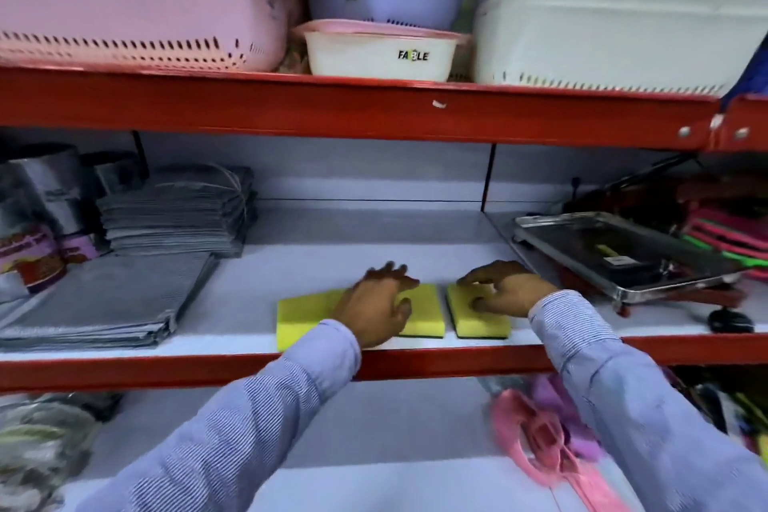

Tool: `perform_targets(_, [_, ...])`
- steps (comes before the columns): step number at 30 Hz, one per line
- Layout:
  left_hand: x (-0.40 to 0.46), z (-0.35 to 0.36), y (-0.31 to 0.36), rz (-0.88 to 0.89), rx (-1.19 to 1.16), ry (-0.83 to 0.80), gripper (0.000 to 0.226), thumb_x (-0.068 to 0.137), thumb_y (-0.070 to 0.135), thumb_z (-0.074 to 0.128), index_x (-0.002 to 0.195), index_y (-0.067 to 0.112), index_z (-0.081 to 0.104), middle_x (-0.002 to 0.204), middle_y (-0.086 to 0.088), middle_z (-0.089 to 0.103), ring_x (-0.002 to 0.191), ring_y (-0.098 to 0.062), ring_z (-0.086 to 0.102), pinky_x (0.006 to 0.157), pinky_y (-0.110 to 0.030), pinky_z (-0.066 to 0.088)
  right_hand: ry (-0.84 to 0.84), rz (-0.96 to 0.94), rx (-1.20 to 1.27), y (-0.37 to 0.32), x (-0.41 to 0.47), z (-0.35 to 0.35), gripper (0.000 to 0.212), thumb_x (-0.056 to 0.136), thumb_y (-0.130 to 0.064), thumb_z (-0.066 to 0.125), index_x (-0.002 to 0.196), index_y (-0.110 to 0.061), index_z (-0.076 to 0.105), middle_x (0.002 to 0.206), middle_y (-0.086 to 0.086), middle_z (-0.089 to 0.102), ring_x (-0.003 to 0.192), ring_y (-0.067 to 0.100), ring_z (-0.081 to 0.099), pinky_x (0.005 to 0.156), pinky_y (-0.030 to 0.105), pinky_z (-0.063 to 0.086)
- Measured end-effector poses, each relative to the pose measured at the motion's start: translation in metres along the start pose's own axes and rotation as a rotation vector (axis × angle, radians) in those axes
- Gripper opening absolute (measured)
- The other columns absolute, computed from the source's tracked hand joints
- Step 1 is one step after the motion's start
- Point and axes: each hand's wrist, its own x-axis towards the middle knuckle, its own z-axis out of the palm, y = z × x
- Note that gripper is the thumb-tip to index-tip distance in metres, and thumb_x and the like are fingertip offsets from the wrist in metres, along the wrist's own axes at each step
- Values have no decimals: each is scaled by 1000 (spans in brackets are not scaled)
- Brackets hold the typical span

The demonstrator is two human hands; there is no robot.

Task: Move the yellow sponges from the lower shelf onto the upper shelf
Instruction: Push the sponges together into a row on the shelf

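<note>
Three yellow sponges with dark undersides lie flat in a row at the front edge of the middle shelf [415,237]. My left hand [380,308] lies palm down with fingers spread over the seam between the left sponge [301,320] and the middle sponge [424,314]. My right hand [505,291] rests on top of the right sponge [478,322], its fingers curled over the far edge and its thumb on the top face. No sponge is lifted. The bottom shelf [374,428] below has no sponge in its visible part.
Stacks of grey folded cloths [174,216] and packets fill the shelf's left side. A steel tray [623,249] on red stands sits at the right. Plastic baskets, including a white tub [380,54], crowd the top shelf. A pink plastic item [540,436] lies on the bottom shelf.
</note>
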Motion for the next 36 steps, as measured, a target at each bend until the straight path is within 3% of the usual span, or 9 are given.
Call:
perform_targets(4, [29, 17, -2, 23, 80, -222, 52, 99, 23, 48, 151, 24, 40, 166, -3, 26, 155, -25, 21, 128, -36, 16, 97, -10, 4, -8, -8, 13, 38, 83, -23, 69, 121, -31, 68, 137, -2, 59, 130, 18, 48, 107, 19, 33])
perform_targets(6, [32, 15, -8, 22, 77, -214, 49, 99, 26, 52, 148, 25, 45, 162, -3, 35, 151, -25, 30, 126, -31, 20, 95, -27, 25, -9, -16, 17, 38, 81, -23, 69, 118, -32, 70, 132, -5, 63, 126, 17, 51, 104, 18, 36])
perform_targets(9, [28, 9, -15, 48, 72, -204, 47, 95, 30, 59, 142, 28, 53, 157, 0, 45, 146, -23, 38, 124, -29, 24, 107, -49, 4, -9, -23, 23, 39, 78, -26, 69, 117, -33, 70, 130, -7, 66, 124, 19, 56, 109, 28, 43])
perform_targets(19, [12, 5, 1, 90, 30, -196, 47, 85, 44, 71, 130, 30, 65, 139, 5, 58, 132, -15, 50, 109, -20, 33, 96, -24, -47, -18, -23, 17, 41, 77, -27, 68, 117, -35, 68, 128, -4, 65, 121, 21, 51, 101, 27, 41])
perform_targets(24, [5, 11, 10, 74, 18, -156, 46, 87, 42, 69, 132, 29, 64, 142, 5, 56, 135, -15, 48, 112, -22, 32, 59, -25, -95, -23, -20, 14, 43, 77, -26, 67, 120, -32, 66, 129, -4, 63, 122, 21, 49, 100, 25, 39])
perform_targets(29, [4, -22, -14, -4, 92, -86, 56, 95, 41, 59, 147, 27, 46, 159, 0, 40, 149, -19, 34, 124, -26, 23, 32, -14, -71, -30, -17, 15, 40, 84, -34, 61, 123, -30, 57, 125, 2, 67, 121, 26, 53, 100, 31, 43])
perform_targets(32, [1, -41, -42, -141, 248, -211, 63, 92, 42, 62, 149, 25, 41, 160, -2, 37, 149, -22, 32, 124, -31, 26, 27, -48, -84, -36, -18, 19, 36, 87, -46, 58, 121, -34, 54, 118, 9, 68, 117, 30, 55, 100, 36, 43])
perform_targets(36, [-12, -42, -56, -169, 221, -330, 60, 91, 46, 63, 147, 31, 45, 157, -1, 40, 146, -24, 34, 122, -32, 28, 36, -75, -174, -47, -20, 23, 37, 89, -48, 58, 121, -29, 59, 119, 8, 68, 117, 29, 57, 101, 33, 41])
